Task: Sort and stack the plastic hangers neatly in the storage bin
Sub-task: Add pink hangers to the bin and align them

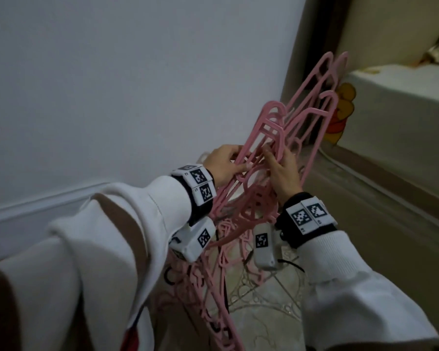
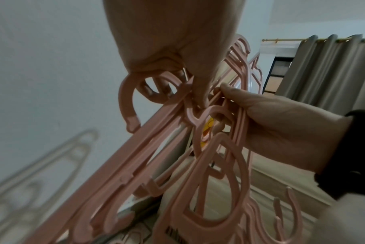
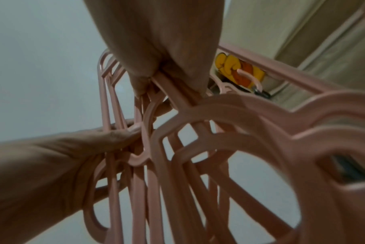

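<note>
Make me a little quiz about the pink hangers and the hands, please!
1. True or false: both hands grip the pink hangers.
2. Which hand is nearer the white wall? A) left hand B) right hand
3. What colours is the cartoon sticker behind the hangers?

Key: 1 true. 2 A. 3 yellow and orange-red.

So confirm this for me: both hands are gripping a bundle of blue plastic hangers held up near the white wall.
Not quite: the hangers are pink, not blue, as the head view shows. The rest holds: the left hand and right hand both grip the bundle near the white wall.
</note>
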{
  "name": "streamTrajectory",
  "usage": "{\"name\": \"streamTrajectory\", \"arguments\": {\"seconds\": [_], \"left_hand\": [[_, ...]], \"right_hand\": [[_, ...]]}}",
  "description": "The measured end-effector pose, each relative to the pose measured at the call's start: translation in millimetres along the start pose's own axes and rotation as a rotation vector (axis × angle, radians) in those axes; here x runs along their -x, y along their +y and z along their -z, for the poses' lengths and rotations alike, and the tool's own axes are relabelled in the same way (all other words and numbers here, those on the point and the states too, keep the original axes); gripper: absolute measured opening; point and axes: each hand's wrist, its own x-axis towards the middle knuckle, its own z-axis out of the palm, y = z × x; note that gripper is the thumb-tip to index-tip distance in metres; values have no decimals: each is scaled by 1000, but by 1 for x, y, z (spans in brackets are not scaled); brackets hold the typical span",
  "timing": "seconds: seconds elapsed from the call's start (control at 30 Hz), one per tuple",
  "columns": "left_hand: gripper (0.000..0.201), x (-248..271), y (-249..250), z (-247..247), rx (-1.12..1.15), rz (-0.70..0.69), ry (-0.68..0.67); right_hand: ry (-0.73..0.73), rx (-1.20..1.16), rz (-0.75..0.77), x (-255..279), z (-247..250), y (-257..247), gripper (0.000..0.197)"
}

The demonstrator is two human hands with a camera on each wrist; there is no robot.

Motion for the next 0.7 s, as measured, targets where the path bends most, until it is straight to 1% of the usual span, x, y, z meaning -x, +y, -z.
{"name": "streamTrajectory", "arguments": {"seconds": [0.17, 0.23, 0.3, 0.37, 0.43, 0.53, 0.7], "left_hand": [[26, 18, 40, 41, -2, -48, 59], [25, 29, 53, 60, 12, -54, 90], [24, 42, 64, 82, 26, -50, 124], [21, 58, 73, 104, 18, -57, 156], [19, 76, 79, 125, -4, -70, 193], [17, 103, 87, 159, -45, -70, 255], [17, 148, 83, 206, -75, -39, 335]], "right_hand": [[-62, -18, 30, -1, -11, -64, 9], [-73, -24, 61, 3, -22, -88, 11], [-98, -6, 91, 5, -36, -111, 9], [-130, 8, 122, 8, -51, -132, 12], [-161, 11, 158, 14, -68, -152, 14], [-196, 3, 198, 25, -96, -179, 13], [-261, 15, 247, 46, -146, -208, 15]]}}
